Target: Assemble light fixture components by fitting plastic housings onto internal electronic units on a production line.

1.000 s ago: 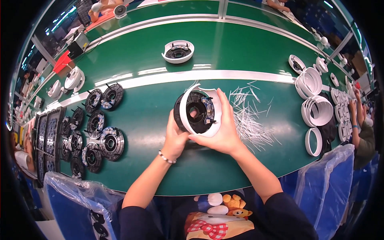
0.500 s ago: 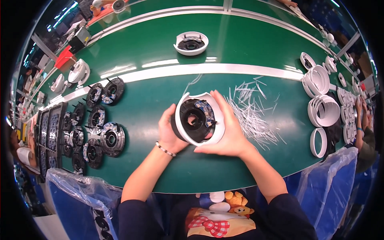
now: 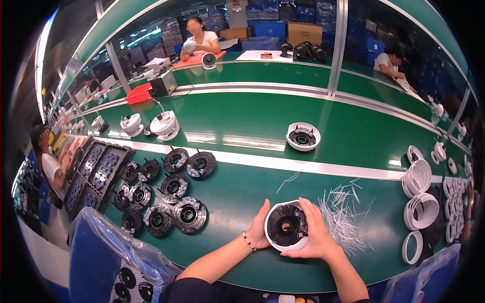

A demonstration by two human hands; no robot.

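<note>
Head view gives me both hands closed around one round assembly (image 3: 286, 225), a black disc set inside a white ring, held just above the near edge of the green table (image 3: 237, 197): my left hand (image 3: 260, 228) cups its left rim with fingers curled under, and my right hand (image 3: 314, 233) wraps the right side, thumb lying along the lower edge. Just to its right I see a scatter of thin white ties (image 3: 341, 217), with stacked white rings (image 3: 420, 202) farther right and a cluster of black discs (image 3: 166, 199) well off to the left.
</note>
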